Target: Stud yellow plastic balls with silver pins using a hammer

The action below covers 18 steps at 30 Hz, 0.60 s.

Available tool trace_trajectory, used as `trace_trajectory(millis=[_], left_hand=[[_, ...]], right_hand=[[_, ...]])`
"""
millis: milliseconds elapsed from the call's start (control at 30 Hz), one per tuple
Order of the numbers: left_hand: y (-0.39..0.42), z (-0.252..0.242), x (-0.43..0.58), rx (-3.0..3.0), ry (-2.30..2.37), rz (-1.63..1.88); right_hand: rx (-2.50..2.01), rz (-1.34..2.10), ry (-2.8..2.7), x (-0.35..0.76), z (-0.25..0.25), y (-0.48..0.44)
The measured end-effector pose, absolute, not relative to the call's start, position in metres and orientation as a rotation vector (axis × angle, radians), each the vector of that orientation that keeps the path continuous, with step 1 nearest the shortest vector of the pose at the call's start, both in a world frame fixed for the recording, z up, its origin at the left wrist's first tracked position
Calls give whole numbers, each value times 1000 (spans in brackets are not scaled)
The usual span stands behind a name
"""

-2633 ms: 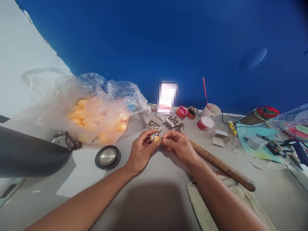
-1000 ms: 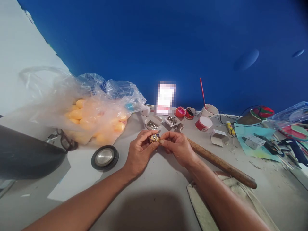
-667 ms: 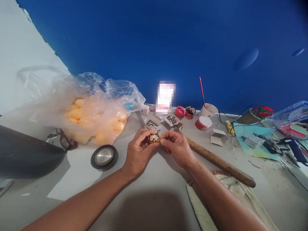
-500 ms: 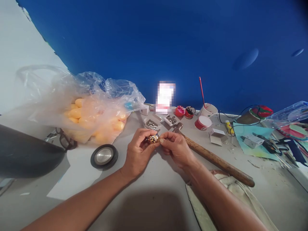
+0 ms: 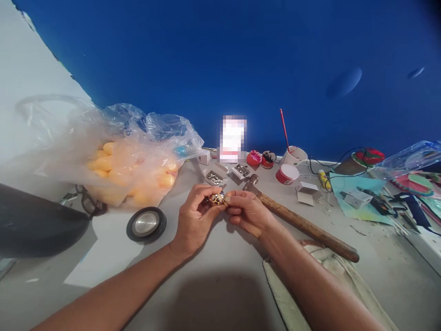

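Note:
A small round piece, gold with dark spots and shiny studs, is gripped between the fingertips and thumb of my left hand. My right hand is closed in a pinch against the right side of that piece; whatever its fingertips hold is too small and covered to make out. Just beyond the hands stand two small open boxes, a left box and a right box, both with shiny metal bits inside. A hammer with a wooden handle lies close to my right hand.
At left, a clear plastic bag holds yellow-orange egg-like pieces, near a black-rimmed metal disc. A cloth lies under my right forearm. Toward the back are a bright blurred screen, a white cup and a red-and-white tub.
My right hand's fingers have shifted slightly at the round piece, with the lower fingers now more visible. The whole view has moved a little, so things sit farther left.

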<state>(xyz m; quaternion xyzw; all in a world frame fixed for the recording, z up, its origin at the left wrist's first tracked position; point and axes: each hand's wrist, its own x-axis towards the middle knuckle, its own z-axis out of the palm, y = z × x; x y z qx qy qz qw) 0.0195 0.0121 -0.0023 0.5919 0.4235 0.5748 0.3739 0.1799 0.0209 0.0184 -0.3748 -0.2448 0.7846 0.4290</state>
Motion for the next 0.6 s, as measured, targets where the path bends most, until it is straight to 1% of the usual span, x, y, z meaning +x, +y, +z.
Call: trace_trajectory(millis=[133,233,433,600], left_hand=[[17,-2,19,1214,1064,1302],[19,-1,18,1100,1007,1234],[17,3,18,1142,1012,1193],[20,-2,17,1235,1033,1158]], right_hand=[[-918,1914,-679,179,16,21],[-919,1893,-712,178,14,22],[-1002,1790,-819,174,11,22],[-993,1796,-878,173,13,21]])
